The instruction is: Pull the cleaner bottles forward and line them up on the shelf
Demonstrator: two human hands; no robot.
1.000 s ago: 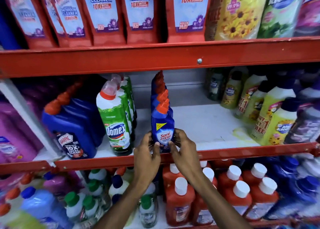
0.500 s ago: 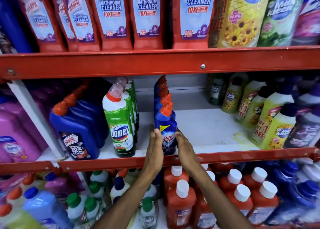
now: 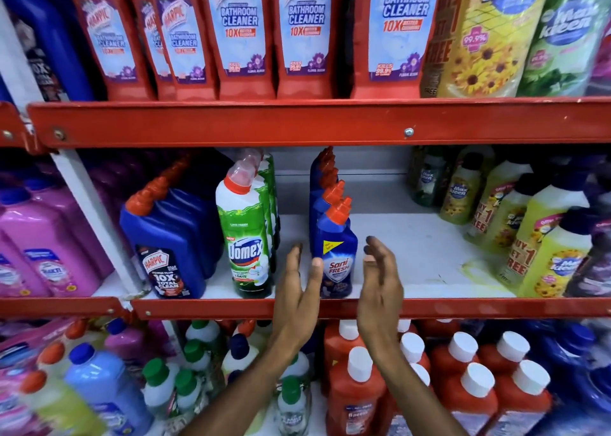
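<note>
A row of blue Sani Fresh bottles with orange caps runs front to back on the middle shelf (image 3: 413, 254); the front bottle (image 3: 337, 257) stands upright at the red front lip. My left hand (image 3: 299, 290) is just left of it, fingers straight, thumb near the bottle's edge. My right hand (image 3: 380, 277) hovers apart on its right side, palm facing the bottle. Neither hand grips anything. To the left stands a row of green Domex bottles (image 3: 246, 237), then blue Harpic bottles (image 3: 165, 244).
Yellow-green Max Kleen bottles (image 3: 545, 237) crowd the shelf's right part. Pink bottles (image 3: 39, 247) fill the left bay. Red Harpic bathroom cleaner bottles (image 3: 304, 32) stand on the shelf above; red white-capped bottles (image 3: 357, 392) and small green-capped ones stand below.
Both hands have let go of the front Sani Fresh bottle and spread apart to its sides. The bottle stays at the shelf's front lip. The camera has moved closer.
</note>
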